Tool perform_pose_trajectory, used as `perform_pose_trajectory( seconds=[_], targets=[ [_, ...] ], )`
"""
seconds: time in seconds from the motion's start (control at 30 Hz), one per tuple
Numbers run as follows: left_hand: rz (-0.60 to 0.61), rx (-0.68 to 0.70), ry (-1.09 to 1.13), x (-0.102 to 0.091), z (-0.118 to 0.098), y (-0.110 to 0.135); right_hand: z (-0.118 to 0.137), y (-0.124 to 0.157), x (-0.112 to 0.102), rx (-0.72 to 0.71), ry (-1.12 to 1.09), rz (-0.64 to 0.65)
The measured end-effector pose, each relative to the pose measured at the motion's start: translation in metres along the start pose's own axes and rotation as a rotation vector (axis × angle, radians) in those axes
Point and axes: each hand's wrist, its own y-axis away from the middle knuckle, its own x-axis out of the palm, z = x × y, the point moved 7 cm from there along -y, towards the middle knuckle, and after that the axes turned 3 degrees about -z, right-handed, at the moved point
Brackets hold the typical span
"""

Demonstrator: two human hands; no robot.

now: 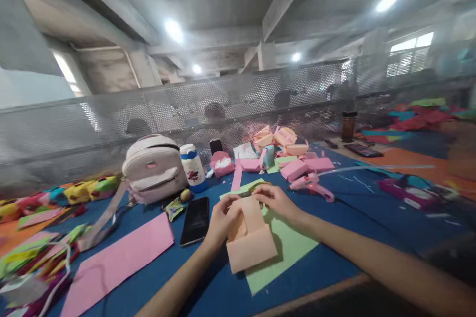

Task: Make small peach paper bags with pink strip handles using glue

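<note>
A peach-coloured folded piece (253,250), of felt or thick paper, hangs between both my hands above the table. It has a wide flap across its near end and a narrower part toward the far end. My left hand (222,220) grips its left edge, thumb on top. At the far right corner, my right hand (277,200) pinches the edge with bent fingers. Beneath lies a light green sheet (290,242) on the blue table top. To the left are a black phone (195,220) and a long pink sheet (122,262).
A pink glue gun (311,185) with a black cord lies to the right. Folded peach pieces (286,138) are heaped behind it. A pale backpack (154,168) and a white-and-blue bottle (193,168) stand at the back left, before a perforated metal screen (238,104).
</note>
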Motion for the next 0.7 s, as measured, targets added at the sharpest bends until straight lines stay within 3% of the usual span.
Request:
perform_pose_trajectory(
  seconds=[0.33, 0.7],
  targets=[
    [0.071, -0.036, 0.039, 0.010, 0.005, 0.008, 0.005, 0.010, 0.014, -0.027, -0.022, 0.091],
    [0.030, -0.017, 0.066, 0.002, 0.006, 0.004, 0.022, 0.017, 0.003, -0.176, 0.129, -0.065]
  ],
)
